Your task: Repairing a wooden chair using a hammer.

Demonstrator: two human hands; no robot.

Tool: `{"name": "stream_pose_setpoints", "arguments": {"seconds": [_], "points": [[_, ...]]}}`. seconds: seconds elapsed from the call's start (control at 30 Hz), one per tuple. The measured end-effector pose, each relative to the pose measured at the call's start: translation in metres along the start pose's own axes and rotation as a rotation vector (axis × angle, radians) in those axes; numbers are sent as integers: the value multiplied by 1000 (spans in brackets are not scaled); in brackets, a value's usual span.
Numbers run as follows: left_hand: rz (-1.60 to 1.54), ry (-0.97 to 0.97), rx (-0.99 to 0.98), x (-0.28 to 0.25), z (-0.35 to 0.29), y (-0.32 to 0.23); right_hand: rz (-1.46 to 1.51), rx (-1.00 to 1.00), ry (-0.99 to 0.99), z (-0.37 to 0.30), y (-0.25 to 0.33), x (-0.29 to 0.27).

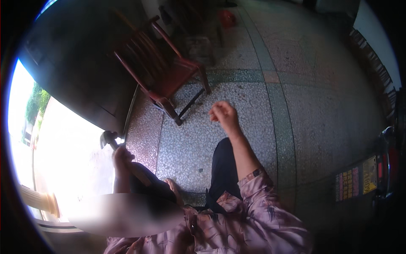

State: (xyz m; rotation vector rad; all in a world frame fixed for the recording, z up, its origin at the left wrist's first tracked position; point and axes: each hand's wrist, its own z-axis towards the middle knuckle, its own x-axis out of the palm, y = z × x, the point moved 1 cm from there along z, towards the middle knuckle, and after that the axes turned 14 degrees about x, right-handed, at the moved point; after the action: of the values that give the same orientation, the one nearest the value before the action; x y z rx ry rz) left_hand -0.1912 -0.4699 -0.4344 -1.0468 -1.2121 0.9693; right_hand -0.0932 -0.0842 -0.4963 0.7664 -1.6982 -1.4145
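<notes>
My left hand (122, 155) is wrapped round the handle of a claw hammer (109, 138). The dark metal head points up and away, and the handle runs back below my fist over my left thigh. Out in front, above the floor, is my right hand (224, 115). Its fingers are curled in toward the thumb. Whether anything small is pinched there, I cannot make out. A reddish-brown wooden chair (171, 80) with a slatted back stands ahead and left of that hand, apart from it.
Speckled terrazzo floor (198, 114) with darker bands spreads in front of me. A bright doorway (72, 148) opens at left, beside a pale column base (40, 201). At right is a vehicle's rear with a yellow plate (369, 174). A red object (227, 19) lies far ahead.
</notes>
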Motion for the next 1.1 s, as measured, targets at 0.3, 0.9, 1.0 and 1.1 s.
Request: {"name": "stream_pose_setpoints", "arguments": {"seconds": [0.3, 0.9, 1.0, 1.1], "points": [[-716, 216, -282, -64, 38, 8, -1097, 321, -469, -18, -241, -199], [-899, 67, -484, -79, 49, 6, -1586, 576, -142, 45, -317, -146], [-827, 51, -485, -80, 53, 7, -1628, 556, -147, 46, -316, -144], [-749, 62, -478, -78, 52, 7, -1467, 663, -114, 44, -310, -153]]}}
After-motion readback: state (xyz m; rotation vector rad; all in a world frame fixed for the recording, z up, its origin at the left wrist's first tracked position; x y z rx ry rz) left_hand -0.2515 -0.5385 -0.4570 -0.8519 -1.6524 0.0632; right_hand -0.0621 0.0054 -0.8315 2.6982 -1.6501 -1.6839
